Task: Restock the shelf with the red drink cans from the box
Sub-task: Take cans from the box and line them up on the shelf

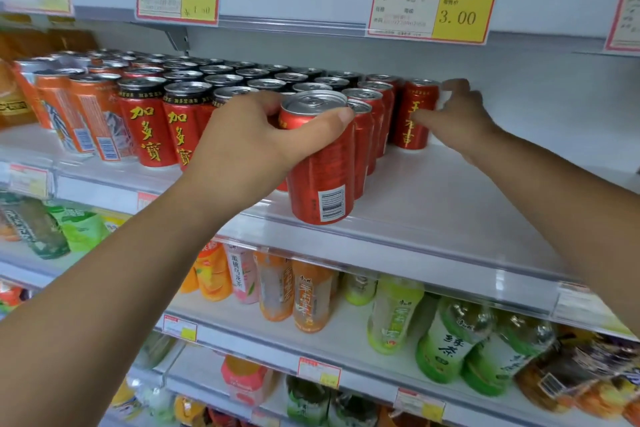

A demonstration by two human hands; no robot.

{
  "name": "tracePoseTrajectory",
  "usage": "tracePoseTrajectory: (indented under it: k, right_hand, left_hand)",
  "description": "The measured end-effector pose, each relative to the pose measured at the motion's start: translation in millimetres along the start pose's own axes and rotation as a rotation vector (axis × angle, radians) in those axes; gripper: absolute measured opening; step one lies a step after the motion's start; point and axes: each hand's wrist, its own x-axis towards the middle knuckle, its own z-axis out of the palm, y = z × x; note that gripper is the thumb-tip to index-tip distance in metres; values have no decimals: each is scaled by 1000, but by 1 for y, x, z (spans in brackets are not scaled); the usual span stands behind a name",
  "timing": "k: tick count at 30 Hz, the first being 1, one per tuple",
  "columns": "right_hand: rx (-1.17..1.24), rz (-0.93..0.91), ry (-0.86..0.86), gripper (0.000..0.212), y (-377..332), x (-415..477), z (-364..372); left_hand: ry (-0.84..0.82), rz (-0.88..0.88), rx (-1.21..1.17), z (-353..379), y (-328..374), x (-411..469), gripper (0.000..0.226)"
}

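My left hand [252, 142] is wrapped around a red drink can [322, 177] that stands at the front edge of the white shelf [433, 204], barcode facing me. My right hand [457, 114] reaches to the back of the shelf and grips another red can [414, 114] with yellow lettering, upright at the right end of the block of cans. Rows of red cans [149, 121] with silver tops fill the shelf's left and middle. The box is out of view.
Orange cans [83, 114] stand at the shelf's far left. The shelf's right part is bare white. Price tags [433, 5] hang on the shelf rail above. Lower shelves hold orange and green tea bottles [446, 340].
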Motion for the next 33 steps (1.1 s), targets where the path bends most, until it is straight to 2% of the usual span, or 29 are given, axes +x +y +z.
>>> tracePoseTrajectory:
  k: [1, 3, 5, 6, 7, 9, 11, 13, 15, 18, 22, 26, 28, 33]
  right_hand:
    - [41, -102, -10, 58, -10, -18, -5]
    - [209, -218, -192, 44, -25, -65, -16]
    - [371, -273, -513, 57, -34, -111, -28]
    - [415, -288, -631, 67, -37, -128, -31]
    - [440, -293, -677, 76, -38, -140, -31]
    - [465, -274, -585, 88, -38, -154, -27]
    - [446, -229, -366, 76, -41, -160, -26]
    - [414, -187, -271, 64, -40, -158, -31]
    - [393, -130, -275, 63, -31, -152, -38]
    - [304, -61, -271, 66, -19, -139, -43]
    - [258, 7, -300, 73, -5, -119, -37]
    - [325, 100, -352, 93, 5, -107, -33]
    - [315, 131, -364, 98, 3, -107, -31]
    - [120, 55, -197, 90, -3, -109, -22]
  left_hand:
    - [3, 12, 19, 3, 2, 0, 49]
    - [-9, 33, 42, 8, 9, 1, 48]
    - [-45, 43, 37, 14, 16, 2, 46]
    - [-64, 49, 41, 18, 20, 3, 45]
    - [-80, 58, 53, 23, 25, 2, 44]
    - [-94, 76, 62, 35, 32, 2, 42]
    - [-108, 84, 46, 43, 39, 0, 38]
    - [-177, 95, 18, 46, 40, -1, 36]
    - [-233, 106, -67, 43, 34, -3, 30]
    - [-140, 133, -128, 35, 15, -6, 28]
    - [-155, 179, 136, 27, -29, -12, 31]
    - [-233, 316, 383, 28, -68, -20, 41]
    - [-201, 414, 403, 32, -79, -22, 41]
    - [-171, 445, 333, 38, -90, -22, 41]
